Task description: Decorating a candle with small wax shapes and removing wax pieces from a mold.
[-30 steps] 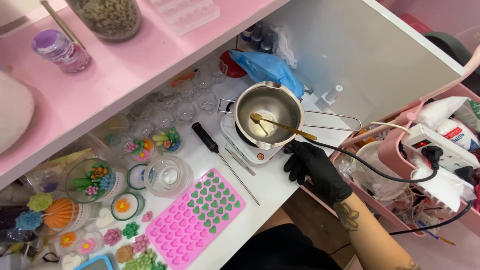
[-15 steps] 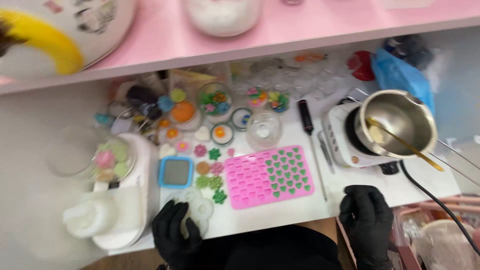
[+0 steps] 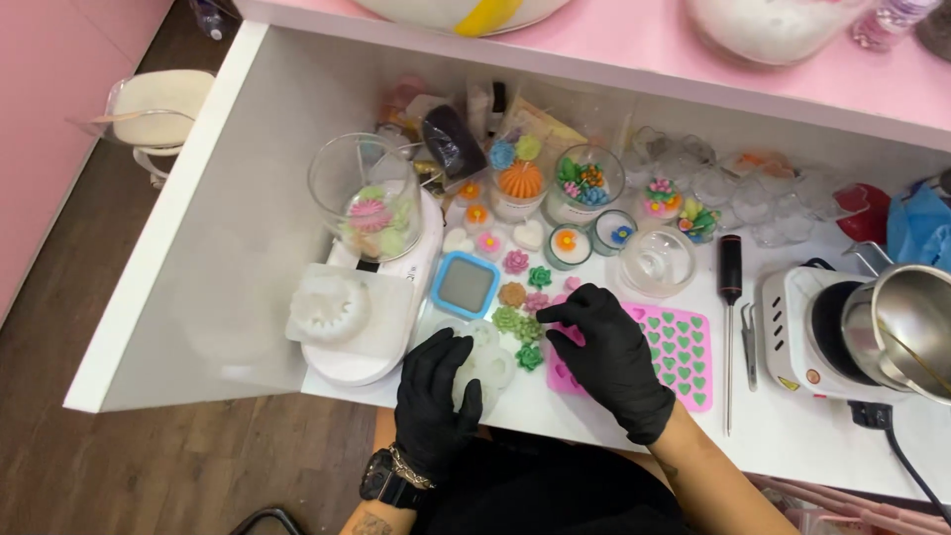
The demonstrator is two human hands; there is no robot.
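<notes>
At the back of my counter (image 3: pixel 228 258), behind the green and orange wax flowers, leaned a flat tan paper packet (image 3: pixel 540 121), and just left of it stood a dark, rounded pouch (image 3: pixel 454 141), tilted. Far right lay a crumpled blue plastic bag (image 3: pixel 921 226). A small yellow warning sticker (image 3: pixel 788 382) sat on the white hotplate's front corner. I saw no screens.
</notes>
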